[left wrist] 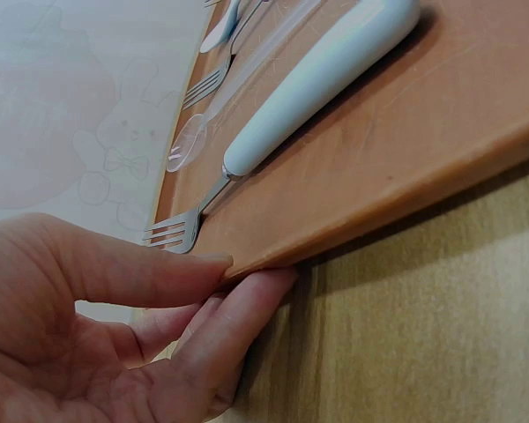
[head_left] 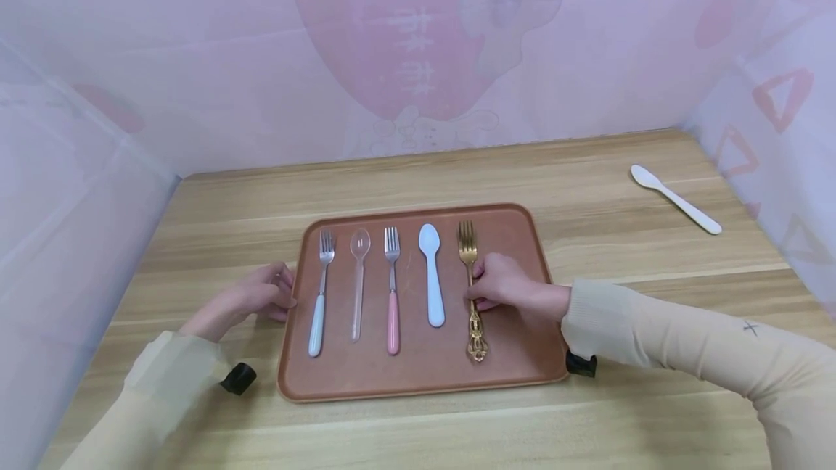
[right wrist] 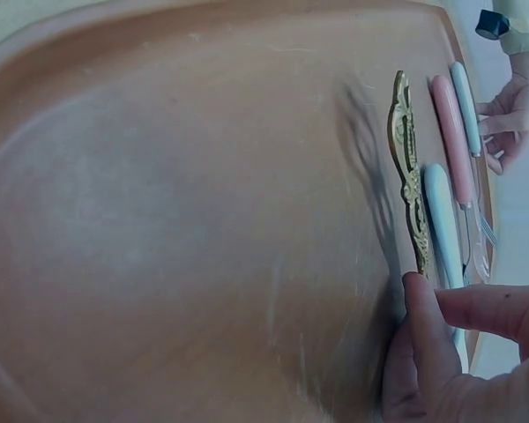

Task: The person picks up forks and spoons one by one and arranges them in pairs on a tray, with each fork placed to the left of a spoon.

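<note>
My right hand (head_left: 506, 283) pinches the ornate gold fork (head_left: 475, 332) by its neck, over the right half of the brown tray (head_left: 405, 376). In the right wrist view, the fork's patterned handle (right wrist: 404, 141) extends from the fingertips and casts a shadow on the tray. My left hand (head_left: 264, 292) holds the tray's left edge between thumb and fingers. From left to right, a fork with a light blue handle (head_left: 316, 325), a clear plastic spoon (head_left: 358, 281), a fork with a pink handle (head_left: 392, 321) and a white spoon (head_left: 432, 274) lie side by side on the tray.
Another white spoon (head_left: 679, 201) lies on the wooden table (head_left: 248, 201) at the far right, beyond the tray. Pale printed cloth (head_left: 228, 64) walls in the back and both sides of the table.
</note>
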`<action>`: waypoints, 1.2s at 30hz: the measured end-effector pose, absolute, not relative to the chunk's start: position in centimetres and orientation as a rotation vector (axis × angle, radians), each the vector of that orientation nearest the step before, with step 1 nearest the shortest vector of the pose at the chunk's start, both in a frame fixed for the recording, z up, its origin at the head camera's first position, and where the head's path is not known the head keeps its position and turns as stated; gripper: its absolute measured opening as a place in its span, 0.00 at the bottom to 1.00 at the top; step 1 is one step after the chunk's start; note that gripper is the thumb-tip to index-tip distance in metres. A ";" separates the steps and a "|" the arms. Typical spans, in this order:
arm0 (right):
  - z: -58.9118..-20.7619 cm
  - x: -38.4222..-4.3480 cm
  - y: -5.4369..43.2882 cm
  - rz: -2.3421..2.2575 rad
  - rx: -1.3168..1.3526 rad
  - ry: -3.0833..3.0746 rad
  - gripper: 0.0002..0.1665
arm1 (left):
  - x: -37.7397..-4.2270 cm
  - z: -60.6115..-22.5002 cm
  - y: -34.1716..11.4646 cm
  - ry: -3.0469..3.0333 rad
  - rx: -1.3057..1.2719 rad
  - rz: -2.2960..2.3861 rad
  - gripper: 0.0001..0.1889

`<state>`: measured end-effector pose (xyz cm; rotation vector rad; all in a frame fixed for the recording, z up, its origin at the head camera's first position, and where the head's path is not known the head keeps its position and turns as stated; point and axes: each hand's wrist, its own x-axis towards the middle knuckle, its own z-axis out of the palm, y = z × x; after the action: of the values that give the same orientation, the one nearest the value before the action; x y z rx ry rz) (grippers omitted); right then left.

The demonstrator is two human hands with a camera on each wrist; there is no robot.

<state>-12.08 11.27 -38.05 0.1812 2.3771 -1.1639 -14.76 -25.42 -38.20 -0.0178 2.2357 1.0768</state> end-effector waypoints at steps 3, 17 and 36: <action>-38.0 -12.1 11.1 -1.120 0.173 2.405 0.12 | -14.8 -38.1 -25.4 2.237 -0.017 1.074 0.17; -37.9 -12.1 10.7 -1.050 0.121 2.436 0.19 | -14.8 -38.2 -25.5 2.251 -0.007 1.083 0.17; -36.6 -11.5 13.0 -0.951 -0.158 2.551 0.05 | -14.7 -38.4 -25.5 2.218 0.016 1.139 0.16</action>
<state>-11.55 13.00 -36.58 -0.1578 2.5509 -0.9513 -14.72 -25.53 -38.37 0.0159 2.2179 1.1394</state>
